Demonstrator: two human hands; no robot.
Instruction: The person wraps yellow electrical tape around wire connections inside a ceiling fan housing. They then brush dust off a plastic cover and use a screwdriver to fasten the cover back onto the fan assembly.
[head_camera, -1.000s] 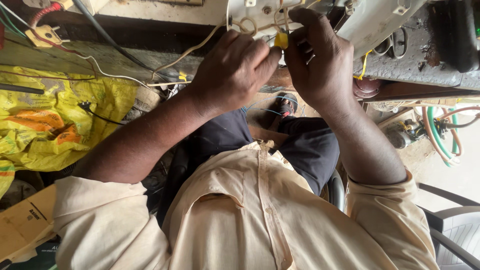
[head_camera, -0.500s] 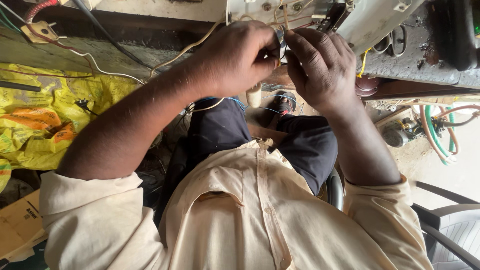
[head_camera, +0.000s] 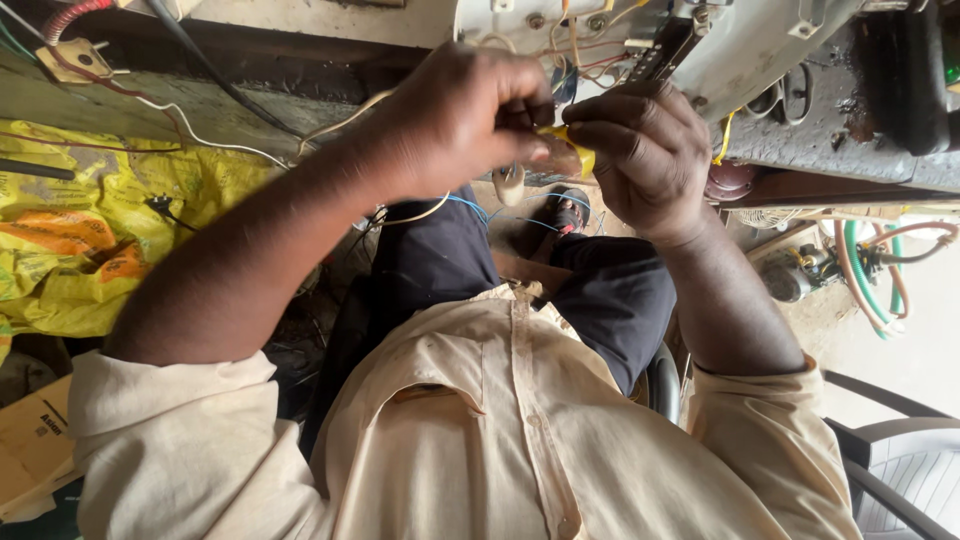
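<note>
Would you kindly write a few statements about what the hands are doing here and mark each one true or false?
1. Both hands meet on a small yellow piece. True.
2. The left hand rests flat on the yellow sack. False: it is raised, pinching the yellow piece, apart from the sack.
3. Thin wires hang from the pale metal housing above the hands. True.
4. The right hand grips the green hose. False: the hose lies coiled far to the side, untouched.
5. The person wears a red shirt. False: the shirt is cream.
</note>
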